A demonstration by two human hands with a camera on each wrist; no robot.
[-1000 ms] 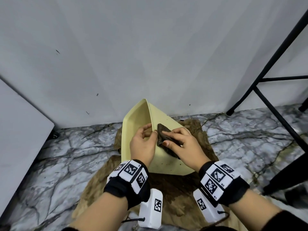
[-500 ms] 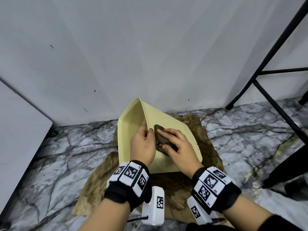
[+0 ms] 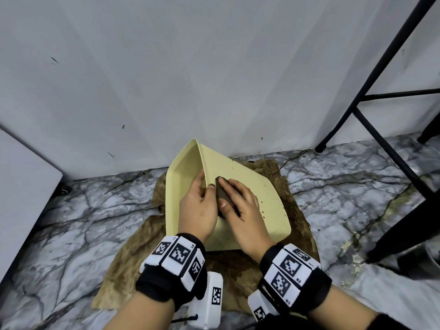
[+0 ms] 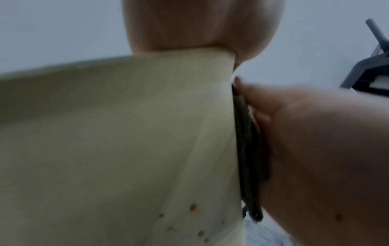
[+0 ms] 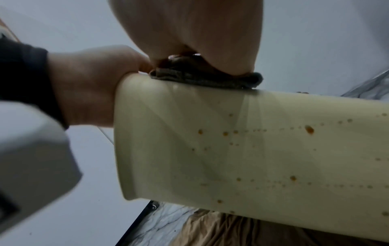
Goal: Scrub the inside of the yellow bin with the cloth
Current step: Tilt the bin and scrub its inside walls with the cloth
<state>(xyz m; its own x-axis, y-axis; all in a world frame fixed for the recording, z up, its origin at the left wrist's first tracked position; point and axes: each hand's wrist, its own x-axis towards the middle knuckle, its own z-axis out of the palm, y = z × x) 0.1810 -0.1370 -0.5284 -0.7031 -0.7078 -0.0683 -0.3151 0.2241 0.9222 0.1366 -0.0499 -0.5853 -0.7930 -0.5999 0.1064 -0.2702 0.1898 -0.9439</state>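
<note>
cloth (image 3: 223, 195) half hidden under right hand (image 3: 245, 210)

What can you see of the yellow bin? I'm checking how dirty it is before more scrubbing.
The yellow bin is pale, smooth plastic by its look, lying tipped on a brown stained sheet near the wall. Small brown spots dot its broad face. The left hand grips one edge, while the right hand presses the dark cloth against the broad spotted face beside that edge. Whether that face is the bin's inside cannot be told.
</note>
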